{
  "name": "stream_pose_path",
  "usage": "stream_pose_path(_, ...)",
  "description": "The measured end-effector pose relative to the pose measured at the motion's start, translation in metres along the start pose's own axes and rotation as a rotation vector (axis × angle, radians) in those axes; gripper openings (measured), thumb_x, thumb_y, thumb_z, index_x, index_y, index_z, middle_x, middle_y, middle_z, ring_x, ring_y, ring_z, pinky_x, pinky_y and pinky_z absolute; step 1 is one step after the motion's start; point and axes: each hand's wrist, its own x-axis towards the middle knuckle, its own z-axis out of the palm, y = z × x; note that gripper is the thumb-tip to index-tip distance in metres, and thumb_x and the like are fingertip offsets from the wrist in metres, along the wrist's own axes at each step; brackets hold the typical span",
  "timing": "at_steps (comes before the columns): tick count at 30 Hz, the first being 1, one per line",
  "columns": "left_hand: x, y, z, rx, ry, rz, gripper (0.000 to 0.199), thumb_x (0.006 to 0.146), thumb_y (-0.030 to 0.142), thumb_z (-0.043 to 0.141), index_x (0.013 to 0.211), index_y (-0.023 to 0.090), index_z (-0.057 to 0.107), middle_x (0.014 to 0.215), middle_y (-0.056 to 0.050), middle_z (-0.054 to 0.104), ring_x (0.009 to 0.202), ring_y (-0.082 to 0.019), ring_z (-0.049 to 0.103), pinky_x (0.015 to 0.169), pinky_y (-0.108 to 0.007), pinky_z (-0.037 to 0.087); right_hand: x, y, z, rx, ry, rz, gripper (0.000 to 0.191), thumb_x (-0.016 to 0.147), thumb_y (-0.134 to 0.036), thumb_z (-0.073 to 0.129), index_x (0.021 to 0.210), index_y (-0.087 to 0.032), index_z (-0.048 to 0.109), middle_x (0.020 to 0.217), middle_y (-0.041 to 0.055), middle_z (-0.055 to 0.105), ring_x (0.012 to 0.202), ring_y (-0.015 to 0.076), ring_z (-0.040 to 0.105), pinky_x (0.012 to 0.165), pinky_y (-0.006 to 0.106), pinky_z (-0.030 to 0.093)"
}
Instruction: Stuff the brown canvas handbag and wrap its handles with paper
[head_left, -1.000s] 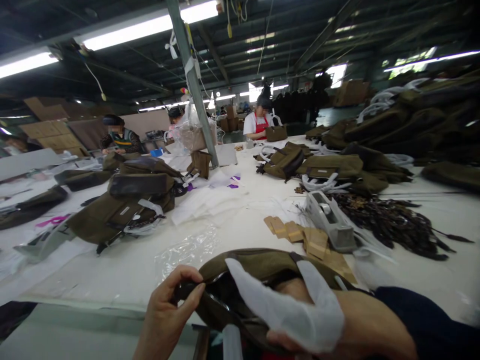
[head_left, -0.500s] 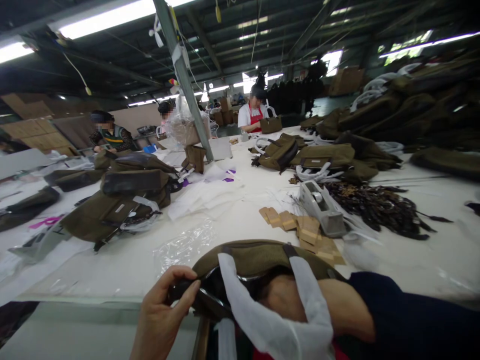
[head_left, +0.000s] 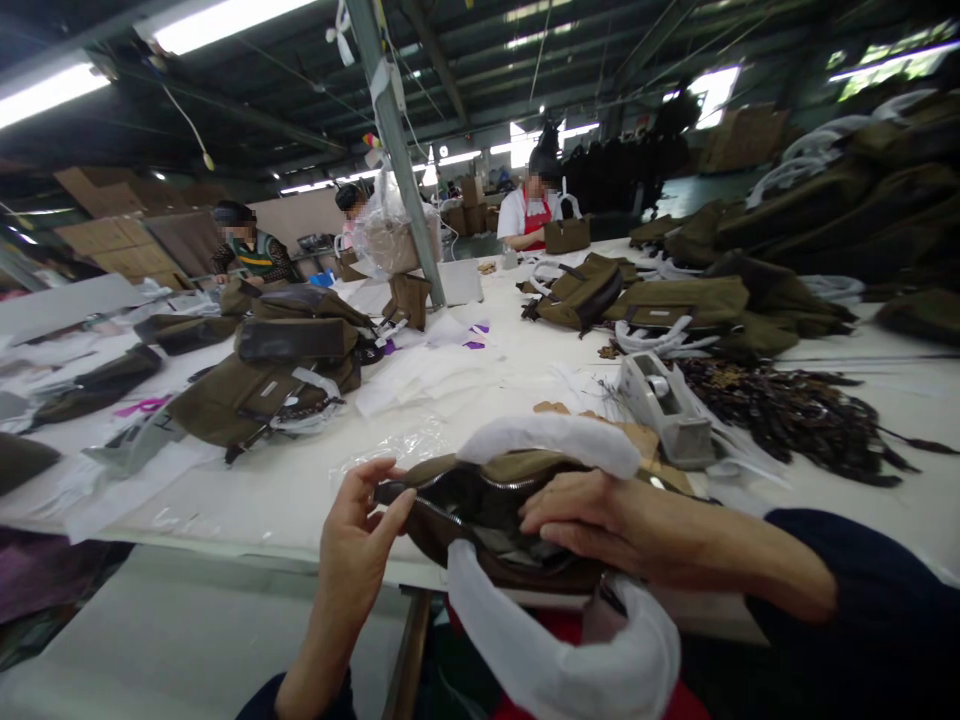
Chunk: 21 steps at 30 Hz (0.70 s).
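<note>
An olive bag (head_left: 517, 570) lies at the near table edge, its zipped mouth open upward and its dark inside showing. One white-wrapped handle (head_left: 551, 440) stands behind the mouth; the other (head_left: 570, 675) hangs toward me. My left hand (head_left: 367, 525) pinches the bag's left end by the zipper between thumb and fingers. At the right side of the opening is my right hand (head_left: 581, 515), its fingers bent together over the mouth; whether they grip the lining or rim is unclear.
Tan tags (head_left: 645, 440) and a grey tape dispenser (head_left: 667, 415) sit behind the bag. Dark straps (head_left: 780, 410) lie at right. Olive bags are piled left (head_left: 262, 385) and right (head_left: 675, 300). A metal post (head_left: 401, 160) rises mid-table. Several people sit across the table.
My right hand has come up out of the bag to its opening. The far handle has flipped back behind the mouth. My left hand keeps its pinch; the view has shifted slightly.
</note>
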Motion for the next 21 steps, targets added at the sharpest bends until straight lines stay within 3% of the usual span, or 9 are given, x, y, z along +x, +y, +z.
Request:
stream_pose_path(4, 0.006, -0.007, 0.005, -0.048, -0.019, -0.002, 0.051, 0.080, 0.039, 0.072, 0.124, 0.022, 0.055, 0.102, -0.003, 0.066, 0.085, -0.016, 0.062, 0.066, -0.023, 0.053, -0.001, 0.000, -0.018, 0.019, 0.104, -0.021, 0.033, 0.101, -0.036, 0.047, 0.119, -0.020, 0.069, 0.122, 0.0072, 0.068, 0.113, 0.0198, 0.061, 0.097, 0.028, 0.047)
stream_pose_path(9, 0.010, -0.018, 0.012, -0.078, -0.005, 0.008, 0.063, 0.079, 0.038, 0.073, 0.136, 0.027, 0.048, 0.114, -0.005, 0.065, 0.092, -0.017, 0.063, 0.071, -0.025, 0.056, -0.014, 0.000, -0.026, 0.051, 0.208, 0.019, 0.031, 0.101, -0.034, 0.047, 0.115, -0.020, 0.071, 0.117, 0.0060, 0.070, 0.109, 0.0188, 0.064, 0.094, 0.026, 0.047)
stream_pose_path(12, 0.008, -0.016, 0.012, 0.031, 0.142, 0.139, 0.063, 0.078, 0.038, 0.075, 0.134, 0.027, 0.049, 0.128, -0.007, 0.060, 0.104, -0.020, 0.062, 0.086, -0.034, 0.055, -0.027, 0.001, -0.024, 0.003, 0.317, -0.008, 0.025, 0.099, -0.029, 0.051, 0.110, -0.019, 0.072, 0.110, 0.0049, 0.072, 0.102, 0.0168, 0.065, 0.093, 0.026, 0.046)
stream_pose_path(15, 0.003, -0.003, 0.008, 0.283, 0.201, 0.363, 0.033, 0.083, 0.036, 0.069, 0.114, 0.026, 0.064, 0.118, -0.005, 0.065, 0.107, -0.023, 0.062, 0.103, -0.042, 0.046, -0.037, 0.006, -0.022, -0.058, 0.476, 0.029, 0.020, 0.096, -0.027, 0.055, 0.100, -0.020, 0.073, 0.093, 0.0031, 0.073, 0.086, 0.0146, 0.065, 0.080, 0.024, 0.047)
stream_pose_path(18, 0.005, 0.017, 0.005, 0.428, -0.033, 0.559, 0.017, 0.089, 0.032, 0.062, 0.103, 0.027, 0.070, 0.114, -0.003, 0.068, 0.112, -0.024, 0.061, 0.106, -0.039, 0.043, -0.037, 0.020, -0.026, -0.084, 0.670, 0.139, 0.014, 0.091, -0.027, 0.060, 0.094, -0.018, 0.070, 0.089, 0.0035, 0.070, 0.078, 0.0142, 0.062, 0.070, 0.023, 0.045)
stream_pose_path(19, 0.008, 0.025, 0.007, 0.432, -0.149, 0.575, 0.019, 0.091, 0.032, 0.060, 0.106, 0.028, 0.070, 0.118, -0.004, 0.067, 0.115, -0.024, 0.060, 0.105, -0.037, 0.045, -0.035, 0.026, -0.028, -0.103, 0.696, 0.189, 0.015, 0.088, -0.028, 0.064, 0.098, -0.018, 0.068, 0.093, 0.0040, 0.069, 0.080, 0.0148, 0.061, 0.070, 0.023, 0.045)
stream_pose_path(21, 0.019, 0.041, 0.013, 0.418, -0.405, 0.515, 0.026, 0.094, 0.032, 0.054, 0.116, 0.029, 0.068, 0.127, -0.004, 0.065, 0.119, -0.023, 0.059, 0.102, -0.033, 0.048, -0.028, 0.039, -0.034, -0.151, 0.639, 0.283, 0.036, 0.081, -0.031, 0.072, 0.114, -0.021, 0.064, 0.099, 0.0042, 0.068, 0.083, 0.0161, 0.061, 0.069, 0.023, 0.044)
